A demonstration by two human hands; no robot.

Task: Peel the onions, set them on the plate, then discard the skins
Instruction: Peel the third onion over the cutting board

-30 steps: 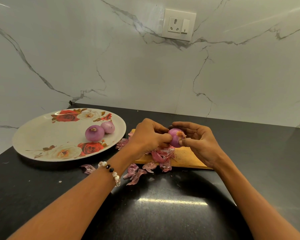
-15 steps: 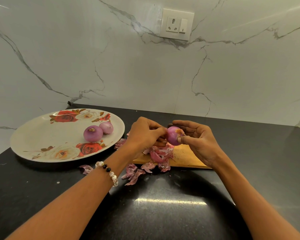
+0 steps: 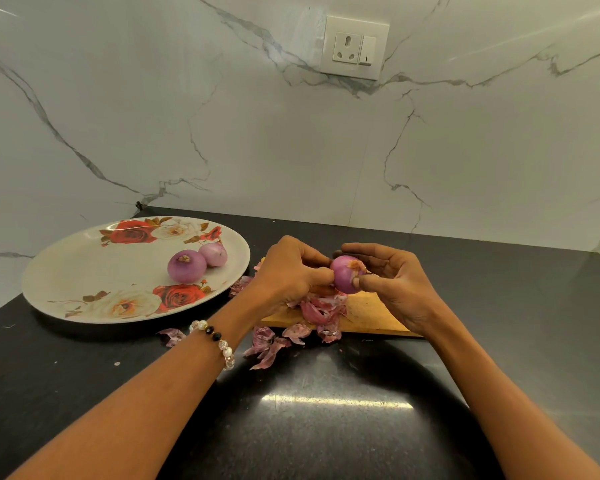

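Observation:
A purple onion (image 3: 343, 273) hangs above the wooden cutting board (image 3: 364, 315), held between both hands. My right hand (image 3: 394, 284) cups it from the right with the thumb on its front. My left hand (image 3: 288, 270) pinches at its left side with curled fingers. Two peeled onions, a larger one (image 3: 186, 266) and a smaller one (image 3: 213, 254), lie on the floral plate (image 3: 84, 271) at the left. Loose pink skins (image 3: 321, 311) are heaped on the board, and more skins (image 3: 267, 344) lie on the black counter in front of it.
The black counter (image 3: 326, 410) meets a white marble wall at the back and left. A wall socket (image 3: 354, 48) sits high on the wall. One stray skin (image 3: 172, 336) lies near the plate's front rim.
The onion has been turned slightly in my hands and lifted a little; my left fingers have shifted along its left side. The plate and its two onions have not moved.

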